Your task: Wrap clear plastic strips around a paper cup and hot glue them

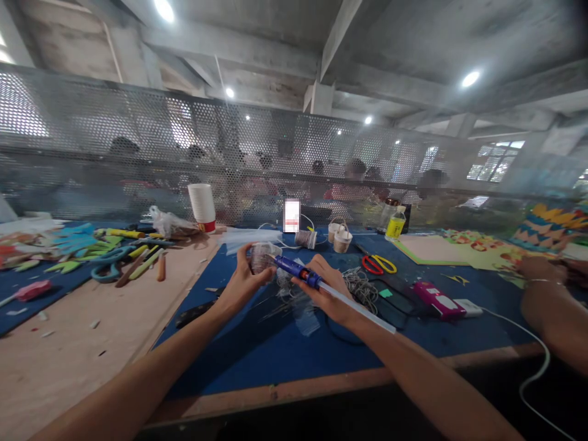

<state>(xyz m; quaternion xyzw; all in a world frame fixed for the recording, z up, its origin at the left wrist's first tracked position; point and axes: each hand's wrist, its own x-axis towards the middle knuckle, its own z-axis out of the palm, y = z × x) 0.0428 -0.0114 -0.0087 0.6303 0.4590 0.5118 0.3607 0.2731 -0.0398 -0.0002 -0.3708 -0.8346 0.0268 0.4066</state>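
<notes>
1. The right hand (328, 291) is closed round a blue glue gun (298, 272); the gun's long axis runs from its nozzle, up and to the left, down to the right, where a white glue stick (353, 306) juts out past the wrist.
2. The left hand (243, 282) is closed on a small clear wrapped piece (263, 256), held just left of the gun; the nozzle touches or nearly touches it; I cannot tell which; the left hand is the nearer to that tip.
3. Both hands hover over a blue mat (285, 349) on a wooden table (73, 331).
4. Right of the gun lie tangled wire (362, 288), red-and-yellow scissors (377, 264) and a pink box (438, 300); beyond it stand small cups (342, 239).
5. Far right of the gun another person's hand (535, 269) rests on coloured paper; far left lie green scissors (108, 263) and a cup stack (202, 207); a mesh screen (138, 141) stands behind, with people blurred beyond.
</notes>
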